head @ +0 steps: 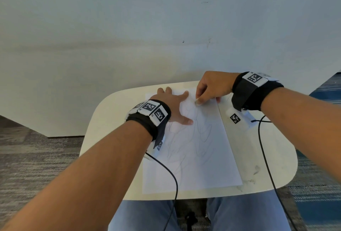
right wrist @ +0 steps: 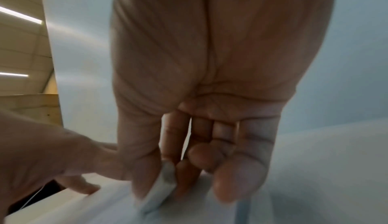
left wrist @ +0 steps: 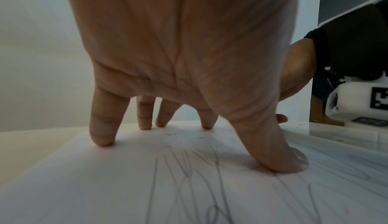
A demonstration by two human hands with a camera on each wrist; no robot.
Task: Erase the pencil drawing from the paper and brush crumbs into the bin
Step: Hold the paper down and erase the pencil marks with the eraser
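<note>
The right hand (head: 212,87) pinched a white eraser (head: 197,101) on the paper's (head: 193,157) far end, the pencil drawing (head: 201,134) stretching lengthwise toward the person, beside the flat, spread left hand (head: 173,107).

The eraser (right wrist: 159,192) is blurred in the right wrist view and mostly hidden by the right hand (head: 212,88). The paper (head: 193,153) is partly covered by the left hand (head: 175,107).

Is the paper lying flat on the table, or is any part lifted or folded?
Flat. The paper lies spread on the table, the left hand pressing its far end with spread fingers; no fold or lifted corner shows.
</note>
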